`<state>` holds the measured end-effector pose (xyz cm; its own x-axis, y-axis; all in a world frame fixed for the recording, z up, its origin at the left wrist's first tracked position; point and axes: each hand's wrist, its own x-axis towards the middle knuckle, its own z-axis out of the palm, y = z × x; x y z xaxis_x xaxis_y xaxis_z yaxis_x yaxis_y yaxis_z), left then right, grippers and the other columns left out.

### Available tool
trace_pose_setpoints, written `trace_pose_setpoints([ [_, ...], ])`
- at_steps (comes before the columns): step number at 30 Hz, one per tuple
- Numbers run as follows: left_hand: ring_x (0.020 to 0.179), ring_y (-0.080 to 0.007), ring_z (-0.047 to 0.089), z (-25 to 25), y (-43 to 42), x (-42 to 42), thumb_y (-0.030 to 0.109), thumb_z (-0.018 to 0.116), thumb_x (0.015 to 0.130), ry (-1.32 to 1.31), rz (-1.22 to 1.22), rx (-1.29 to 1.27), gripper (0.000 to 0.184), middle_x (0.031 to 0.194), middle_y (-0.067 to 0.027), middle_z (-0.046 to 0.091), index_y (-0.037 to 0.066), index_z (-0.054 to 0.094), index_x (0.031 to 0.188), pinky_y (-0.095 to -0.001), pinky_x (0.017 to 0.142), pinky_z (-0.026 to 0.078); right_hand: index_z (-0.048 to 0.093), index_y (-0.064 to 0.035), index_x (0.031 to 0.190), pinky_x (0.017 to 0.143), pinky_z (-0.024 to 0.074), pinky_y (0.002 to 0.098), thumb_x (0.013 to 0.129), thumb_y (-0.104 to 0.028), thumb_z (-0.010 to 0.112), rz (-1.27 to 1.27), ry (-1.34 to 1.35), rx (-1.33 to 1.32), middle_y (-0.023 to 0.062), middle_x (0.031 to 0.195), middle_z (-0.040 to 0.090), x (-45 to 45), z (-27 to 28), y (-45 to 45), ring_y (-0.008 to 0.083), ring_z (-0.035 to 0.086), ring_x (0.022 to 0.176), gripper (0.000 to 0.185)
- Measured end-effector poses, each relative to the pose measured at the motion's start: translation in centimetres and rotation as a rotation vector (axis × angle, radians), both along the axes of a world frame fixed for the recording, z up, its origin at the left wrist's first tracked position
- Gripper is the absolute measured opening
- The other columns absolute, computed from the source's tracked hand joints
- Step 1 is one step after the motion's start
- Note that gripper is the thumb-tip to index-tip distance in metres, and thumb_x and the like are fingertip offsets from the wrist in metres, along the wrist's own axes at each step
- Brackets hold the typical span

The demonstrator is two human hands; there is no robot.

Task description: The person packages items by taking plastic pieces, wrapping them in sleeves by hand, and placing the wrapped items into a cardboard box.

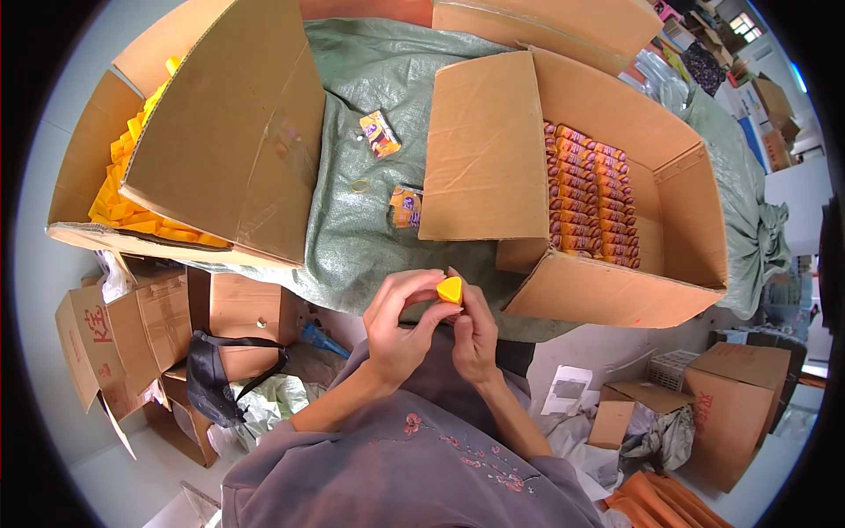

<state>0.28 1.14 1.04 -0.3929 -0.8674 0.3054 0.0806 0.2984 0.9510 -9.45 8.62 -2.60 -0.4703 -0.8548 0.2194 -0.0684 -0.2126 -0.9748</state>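
Observation:
Just in front of my body I hold a small yellow piece with a triangular end (450, 289) that faces the camera. My left hand (400, 321) pinches it between thumb and fingertips. On its other side the fingers of my right hand (476, 333) are closed against it. How long the piece is, I cannot tell, since my fingers cover the rest. At the left an open carton (224, 141) holds a heap of similar yellow pieces (132, 189). To the right another open carton (616, 286) contains stacked rows of orange-and-purple printed packs (590, 198).
Green sheeting (352, 255) covers the work surface. On it lie a printed packet (379, 134), a second packet (406, 206) partly under a carton flap (484, 150), and a rubber band (359, 186). Below stand more cartons (739, 405) and a black bag (214, 383).

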Motion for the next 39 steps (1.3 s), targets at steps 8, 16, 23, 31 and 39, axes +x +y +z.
trace_pose_setpoints([
  [8,0.091,-0.0232,0.066,0.7,-0.9,-0.6,-0.003,0.074,0.073,-0.169,0.016,-0.312,0.028,0.107,-0.0131,0.063,0.0,0.067,0.099,-0.0305,0.078,0.056,0.065,0.0032,0.112,0.078,0.053,0.027,0.083,0.005,0.065,-0.27,-0.057,0.053,0.0137,0.104,0.066,0.7,-0.3,0.6,0.0177,0.065,0.09,0.029],
  [16,0.092,-0.0232,0.066,-0.6,-0.8,-0.8,-0.006,0.074,0.072,-0.136,0.005,-0.225,0.03,0.107,-0.0148,0.065,-0.001,0.067,0.101,-0.0296,0.077,0.057,0.068,0.0052,0.106,0.081,0.0542,0.0268,0.086,0.007,0.061,-0.276,-0.207,0.061,0.017,0.111,0.066,0.5,0.5,0.6,0.0193,0.064,0.096,0.021],
  [23,0.09,-0.0238,0.067,-0.2,-0.9,-1.1,-0.003,0.075,0.072,-0.138,0.022,-0.279,0.025,0.102,-0.0131,0.068,0.0,0.07,0.096,-0.0307,0.076,0.055,0.067,0.006,0.107,0.083,0.054,0.0272,0.087,0.006,0.06,-0.279,-0.242,0.034,0.0182,0.111,0.065,0.6,0.2,0.7,0.0197,0.064,0.099,0.021],
  [31,0.091,-0.0231,0.066,-0.6,-0.2,-1.2,-0.005,0.074,0.074,-0.068,0.028,-0.093,0.03,0.107,-0.0135,0.063,-0.001,0.065,0.103,-0.0301,0.075,0.059,0.068,0.0039,0.105,0.085,0.053,0.0294,0.084,0.005,0.066,-0.312,-0.14,0.046,0.0173,0.109,0.067,0.6,0.1,0.7,0.0214,0.065,0.099,0.021],
  [39,0.098,-0.0264,0.063,0.2,0.4,-0.9,0.01,0.073,0.083,0.084,-0.207,-0.049,0.04,0.112,-0.0177,0.053,-0.004,0.054,0.115,-0.0336,0.079,0.059,0.07,0.0007,0.103,0.081,0.0532,0.0319,0.073,0.006,0.073,-0.212,0.318,0.137,0.0152,0.102,0.069,-3.3,6.6,3.6,0.0262,0.067,0.092,0.031],
])
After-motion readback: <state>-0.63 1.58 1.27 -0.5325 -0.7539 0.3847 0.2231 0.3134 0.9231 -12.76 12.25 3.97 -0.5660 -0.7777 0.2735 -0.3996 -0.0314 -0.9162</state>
